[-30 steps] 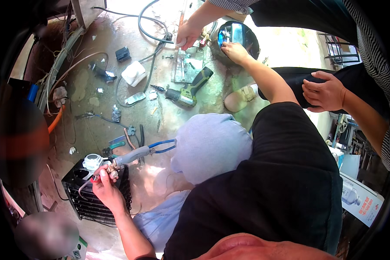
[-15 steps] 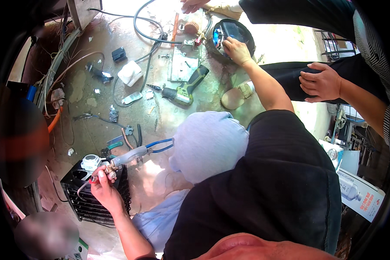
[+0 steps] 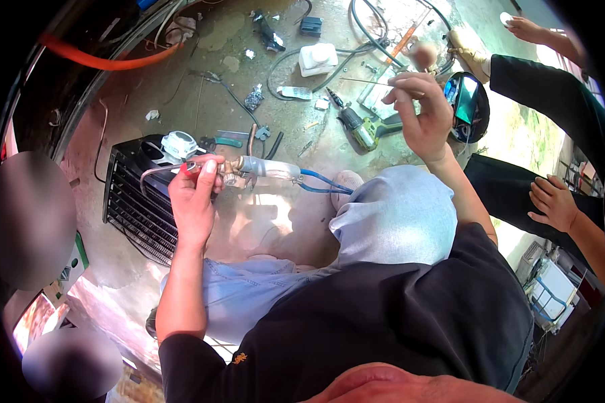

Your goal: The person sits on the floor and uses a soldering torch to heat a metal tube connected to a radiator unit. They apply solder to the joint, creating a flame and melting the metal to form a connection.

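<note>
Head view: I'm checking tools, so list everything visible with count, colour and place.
torch: one, grey with blue hoses, centre left
thin rod: one, colour unclear, upper centre
finned unit: one, black, floor left
round fitting: one, white, finned unit's edge
drill: one, green and black, centre
squarish bottle: one, white, upper centre
block: one, dark, beyond bottle
orange hose: one, orange, upper left
cables: several, dark, upper centre
foil: one, silver, left of drill
round container: one, black, upper right
small scraps: uncounted, mixed, floor
other person's hands: two, bare, right edge
shirt: one, black, lower centre
left hand: one, bare, on torch
right hand: one, bare, on thin rod
</note>
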Demonstrator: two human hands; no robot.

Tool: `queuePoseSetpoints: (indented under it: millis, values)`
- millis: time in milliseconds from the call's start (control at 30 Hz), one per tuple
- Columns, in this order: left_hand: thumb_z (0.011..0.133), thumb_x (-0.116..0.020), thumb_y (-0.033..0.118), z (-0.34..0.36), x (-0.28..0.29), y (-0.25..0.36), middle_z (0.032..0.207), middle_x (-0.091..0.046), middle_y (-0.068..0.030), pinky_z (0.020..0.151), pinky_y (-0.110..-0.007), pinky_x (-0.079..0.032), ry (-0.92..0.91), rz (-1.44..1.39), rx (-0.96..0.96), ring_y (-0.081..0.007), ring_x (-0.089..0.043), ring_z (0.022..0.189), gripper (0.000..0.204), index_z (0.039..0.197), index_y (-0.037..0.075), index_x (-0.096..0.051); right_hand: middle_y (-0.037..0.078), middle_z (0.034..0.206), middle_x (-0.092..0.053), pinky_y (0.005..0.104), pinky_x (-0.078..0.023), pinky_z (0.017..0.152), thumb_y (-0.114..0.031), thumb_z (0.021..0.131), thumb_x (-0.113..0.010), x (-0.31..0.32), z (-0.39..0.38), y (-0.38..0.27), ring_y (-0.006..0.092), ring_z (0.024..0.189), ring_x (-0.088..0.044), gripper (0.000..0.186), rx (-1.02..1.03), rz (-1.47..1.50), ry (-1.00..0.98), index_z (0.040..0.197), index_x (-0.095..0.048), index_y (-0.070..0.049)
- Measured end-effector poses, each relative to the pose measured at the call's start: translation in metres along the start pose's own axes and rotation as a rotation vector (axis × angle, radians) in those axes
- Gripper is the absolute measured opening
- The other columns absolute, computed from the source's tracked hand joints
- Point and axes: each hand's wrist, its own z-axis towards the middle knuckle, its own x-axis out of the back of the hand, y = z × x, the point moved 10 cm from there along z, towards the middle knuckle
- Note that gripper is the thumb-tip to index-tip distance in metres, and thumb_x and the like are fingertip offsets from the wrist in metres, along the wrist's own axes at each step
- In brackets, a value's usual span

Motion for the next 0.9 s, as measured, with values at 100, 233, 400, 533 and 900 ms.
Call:
queuePoseSetpoints:
  millis: [100, 233, 400, 533, 900]
  values:
    - [0.105, -0.063, 0.018, -0.007, 0.003, 0.002, 0.078, -0.061, 0.0014, 0.068, -0.022, -0.044, -0.002, -0.015, -0.011, -0.0062, -0.052, 0.070, 0.021, 0.109, 0.000, -0.072, 0.011, 0.112, -0.064, 0.0327, -0.056, 0.072, 0.000, 0.088, -0.066, -0.128, -0.032, -0.012, 0.0246, 0.083, -0.068, 0.028, 0.385, -0.197, -0.686, 0.116, -0.063, -0.004]
    - [0.104, -0.063, 0.016, -0.014, 0.001, 0.000, 0.077, -0.061, 0.0010, 0.067, -0.022, -0.044, -0.015, -0.073, -0.007, -0.0062, -0.052, 0.070, 0.020, 0.109, -0.001, -0.073, 0.010, 0.113, -0.060, 0.0372, -0.057, 0.078, -0.013, 0.086, -0.067, -0.225, -0.137, 0.065, 0.0259, 0.094, -0.068, 0.038, 0.631, -0.343, -1.224, 0.124, -0.063, -0.008]
    - [0.103, -0.063, 0.015, -0.031, 0.015, -0.008, 0.073, -0.060, 0.0019, 0.064, -0.023, -0.044, 0.038, -0.024, 0.012, -0.0059, -0.052, 0.068, 0.019, 0.108, 0.000, -0.073, 0.013, 0.113, -0.062, 0.0385, -0.055, 0.087, -0.031, 0.103, -0.054, -0.239, -0.132, 0.066, 0.0248, 0.102, -0.067, 0.038, -0.105, -0.008, -1.270, 0.133, -0.061, -0.008]
    - [0.103, -0.064, 0.018, -0.029, 0.022, -0.017, 0.076, -0.062, 0.0031, 0.065, -0.022, -0.044, 0.073, -0.048, 0.015, -0.0042, -0.052, 0.069, 0.020, 0.108, 0.000, -0.073, 0.011, 0.117, -0.068, 0.0325, -0.053, 0.092, -0.043, 0.109, -0.050, -0.245, -0.113, -0.019, 0.0163, 0.105, -0.065, 0.052, -0.801, 0.982, -1.362, 0.139, -0.054, -0.001]
    - [0.111, -0.049, 0.026, -0.013, 0.042, 0.011, 0.101, -0.059, -0.0046, 0.087, -0.029, -0.049, 0.100, -0.042, -0.188, -0.0125, -0.056, 0.091, 0.027, 0.120, 0.002, -0.055, -0.003, 0.073, -0.054, 0.0237, -0.041, 0.055, -0.038, 0.102, -0.065, -0.215, -0.034, 0.019, 0.0063, 0.058, -0.049, 0.050, -0.578, 0.334, -0.916, 0.135, -0.057, -0.001]
